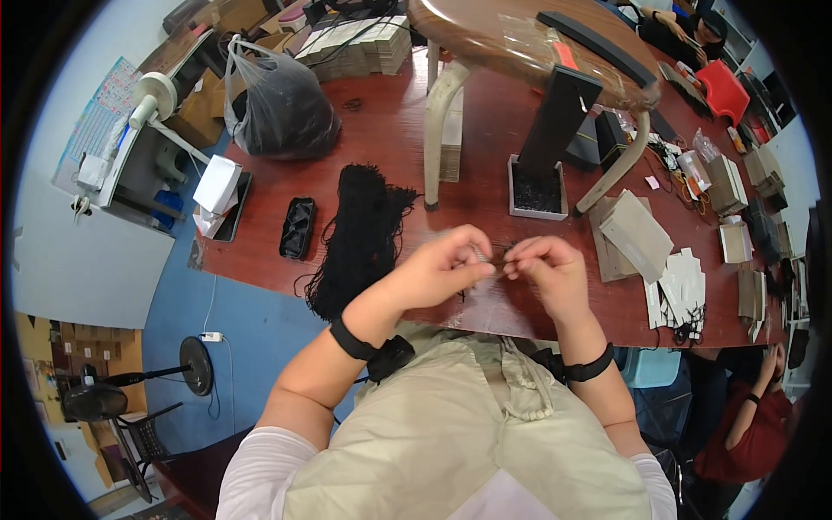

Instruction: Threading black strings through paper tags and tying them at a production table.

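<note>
My left hand (446,267) and my right hand (548,263) meet above the near edge of the red-brown table (381,113). Fingertips of both are pinched together around something small and thin, dark in part, too blurred to name. To the left of my left hand lies a large bundle of black cords (355,234), its loose strands spread on the tabletop. A small black tray with compartments (298,228) sits left of that bundle. Beyond my right hand, a shallow white box (539,211) holds small black pieces.
A brown-topped stool (485,30) with pale legs stands on the table, a black upright block (562,117) under its edge. A grey plastic bag (282,104) sits far left. Grey boxes (633,234) and white cards (680,286) lie to the right. Another person (745,425) sits lower right.
</note>
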A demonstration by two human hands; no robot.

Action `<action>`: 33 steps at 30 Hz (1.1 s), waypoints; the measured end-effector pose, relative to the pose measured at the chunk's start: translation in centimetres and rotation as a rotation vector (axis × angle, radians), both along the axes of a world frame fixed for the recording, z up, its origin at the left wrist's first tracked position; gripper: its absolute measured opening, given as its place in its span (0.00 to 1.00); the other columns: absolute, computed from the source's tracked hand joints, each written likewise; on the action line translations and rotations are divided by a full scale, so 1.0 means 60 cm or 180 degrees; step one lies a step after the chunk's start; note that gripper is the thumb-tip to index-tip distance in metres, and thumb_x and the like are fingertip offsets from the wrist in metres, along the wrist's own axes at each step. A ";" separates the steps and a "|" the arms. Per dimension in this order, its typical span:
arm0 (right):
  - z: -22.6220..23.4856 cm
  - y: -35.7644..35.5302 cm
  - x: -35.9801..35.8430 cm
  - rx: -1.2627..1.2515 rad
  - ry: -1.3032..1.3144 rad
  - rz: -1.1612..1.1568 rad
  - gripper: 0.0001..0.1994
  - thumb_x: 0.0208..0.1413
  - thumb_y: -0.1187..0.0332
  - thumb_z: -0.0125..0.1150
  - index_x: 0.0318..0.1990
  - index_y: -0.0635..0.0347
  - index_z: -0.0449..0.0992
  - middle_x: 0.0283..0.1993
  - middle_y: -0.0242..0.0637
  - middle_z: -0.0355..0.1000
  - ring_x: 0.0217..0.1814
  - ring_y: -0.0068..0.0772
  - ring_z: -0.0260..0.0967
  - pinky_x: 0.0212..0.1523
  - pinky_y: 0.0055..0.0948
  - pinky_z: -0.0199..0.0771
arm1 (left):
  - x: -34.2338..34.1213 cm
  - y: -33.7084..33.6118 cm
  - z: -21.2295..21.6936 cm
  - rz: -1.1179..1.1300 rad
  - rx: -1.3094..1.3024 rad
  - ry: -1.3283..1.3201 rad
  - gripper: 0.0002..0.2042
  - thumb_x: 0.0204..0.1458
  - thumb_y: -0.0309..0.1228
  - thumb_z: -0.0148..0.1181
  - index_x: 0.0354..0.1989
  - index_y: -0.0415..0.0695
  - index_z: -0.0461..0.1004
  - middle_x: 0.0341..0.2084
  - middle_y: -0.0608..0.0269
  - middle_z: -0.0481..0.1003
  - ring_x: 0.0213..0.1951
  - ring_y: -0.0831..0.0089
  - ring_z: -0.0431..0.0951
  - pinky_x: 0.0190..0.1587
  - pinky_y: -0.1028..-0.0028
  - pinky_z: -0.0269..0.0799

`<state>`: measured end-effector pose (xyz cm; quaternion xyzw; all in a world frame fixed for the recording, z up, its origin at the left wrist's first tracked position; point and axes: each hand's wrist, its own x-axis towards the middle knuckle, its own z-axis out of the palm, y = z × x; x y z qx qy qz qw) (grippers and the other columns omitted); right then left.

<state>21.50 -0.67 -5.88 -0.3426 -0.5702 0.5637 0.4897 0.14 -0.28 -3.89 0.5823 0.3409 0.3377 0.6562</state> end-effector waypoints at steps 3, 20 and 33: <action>-0.003 0.016 0.041 -0.0609 0.1896 -0.0015 0.04 0.57 0.73 0.57 0.36 0.59 0.68 0.47 0.45 0.73 0.26 0.25 0.65 0.28 0.22 0.66 | -0.062 0.010 -0.020 -0.0156 -0.0432 -0.1252 0.04 0.56 0.25 0.54 0.30 0.39 0.69 0.22 0.67 0.70 0.23 0.82 0.66 0.26 0.82 0.62; 0.051 -0.012 0.003 0.0565 -0.0800 -0.0295 0.08 0.50 0.77 0.61 0.39 0.66 0.79 0.42 0.40 0.77 0.43 0.28 0.73 0.44 0.24 0.71 | -0.010 0.004 0.015 0.0257 -0.0956 -0.0435 0.09 0.57 0.30 0.56 0.36 0.36 0.76 0.27 0.62 0.77 0.29 0.76 0.77 0.33 0.79 0.74; 0.032 -0.013 -0.010 -0.1018 -0.0219 -0.0102 0.11 0.56 0.66 0.58 0.42 0.63 0.79 0.23 0.26 0.69 0.23 0.13 0.59 0.24 0.14 0.57 | 0.016 -0.001 -0.009 -0.0276 -0.0826 -0.0881 0.10 0.62 0.32 0.45 0.31 0.41 0.68 0.19 0.73 0.60 0.23 0.83 0.59 0.27 0.81 0.57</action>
